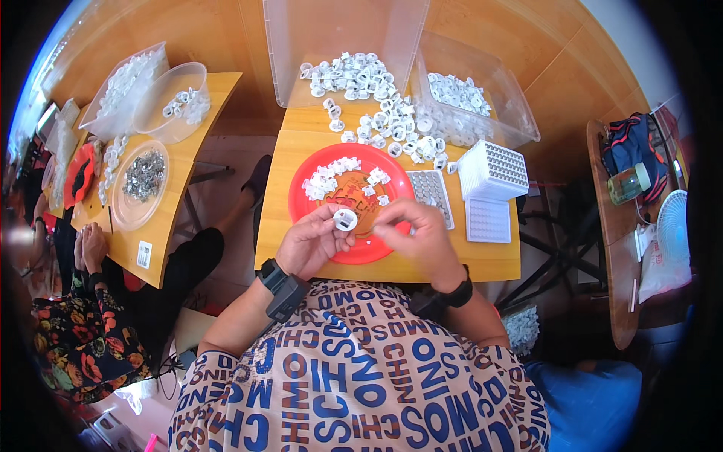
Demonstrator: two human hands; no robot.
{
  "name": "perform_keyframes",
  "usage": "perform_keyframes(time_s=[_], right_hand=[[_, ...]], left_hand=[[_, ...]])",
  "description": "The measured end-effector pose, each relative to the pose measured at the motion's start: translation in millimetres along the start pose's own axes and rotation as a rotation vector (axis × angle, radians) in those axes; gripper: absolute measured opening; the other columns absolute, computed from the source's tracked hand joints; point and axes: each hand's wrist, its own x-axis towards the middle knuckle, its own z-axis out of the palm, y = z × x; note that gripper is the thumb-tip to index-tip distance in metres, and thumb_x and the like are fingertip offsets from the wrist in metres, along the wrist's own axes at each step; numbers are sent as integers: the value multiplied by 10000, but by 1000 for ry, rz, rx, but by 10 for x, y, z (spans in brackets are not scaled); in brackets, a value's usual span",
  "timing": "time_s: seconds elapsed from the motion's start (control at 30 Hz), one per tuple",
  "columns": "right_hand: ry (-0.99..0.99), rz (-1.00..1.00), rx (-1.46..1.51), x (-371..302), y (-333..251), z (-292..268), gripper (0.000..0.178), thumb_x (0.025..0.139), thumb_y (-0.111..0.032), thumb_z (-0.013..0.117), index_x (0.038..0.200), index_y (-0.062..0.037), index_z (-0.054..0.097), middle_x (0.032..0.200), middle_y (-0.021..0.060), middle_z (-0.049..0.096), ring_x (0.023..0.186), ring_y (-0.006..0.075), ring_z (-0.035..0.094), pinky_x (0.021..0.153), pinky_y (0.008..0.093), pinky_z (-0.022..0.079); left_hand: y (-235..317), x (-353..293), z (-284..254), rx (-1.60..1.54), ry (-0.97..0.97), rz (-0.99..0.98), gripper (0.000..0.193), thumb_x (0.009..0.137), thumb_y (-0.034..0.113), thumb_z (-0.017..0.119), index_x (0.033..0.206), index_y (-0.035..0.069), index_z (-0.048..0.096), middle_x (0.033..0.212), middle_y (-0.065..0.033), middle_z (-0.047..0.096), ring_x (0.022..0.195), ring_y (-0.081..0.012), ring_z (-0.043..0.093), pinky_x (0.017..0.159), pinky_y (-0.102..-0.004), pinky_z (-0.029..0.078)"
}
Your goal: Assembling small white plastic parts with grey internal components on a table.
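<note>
My left hand (305,245) is closed round a white ring-shaped plastic part (346,219) with a dark centre, held above the near side of a red round tray (299,169). Just right of it, my right hand (422,237) has thumb and fingers pinched together; whatever lies between the fingertips is too small to make out. Small white plastic pieces (324,181) lie in the tray's far left, and a few more (376,178) sit toward its right. Printed markings cover the tray's bottom.
Behind the tray, white round parts (358,75) spill from a tipped clear bin (301,38). At right stand another clear bin (516,113), stacked white trays (489,169) and a flat tray of parts (429,192). Leftward, a person's hands (92,247) rest by a bowl of metal bits (145,177).
</note>
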Motion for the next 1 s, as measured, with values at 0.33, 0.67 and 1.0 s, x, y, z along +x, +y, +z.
perform_keyframes(time_s=[0.33,0.67,1.0], right_hand=[[-176,20,176,-15,28,298,70,805,32,653,860,2,620,828,57,658,772,115,650,707,243,525],[29,-210,-138,10,-17,250,104,796,45,655,871,-12,610,803,83,642,721,175,652,649,269,518],[-38,-397,-425,2,-113,280,127,736,36,635,804,-46,565,736,87,565,720,270,590,629,357,481]], left_hand=[[-50,-9,40,75,61,94,294,937,218,549,1156,25,515,997,-58,597,854,-143,571,767,-267,459],[-18,-55,69,139,-4,58,236,966,247,499,1100,53,498,917,-78,605,749,-158,606,637,-254,486],[-31,-102,125,251,69,-29,199,973,253,501,1062,75,504,885,-48,607,728,-117,604,619,-218,476]])
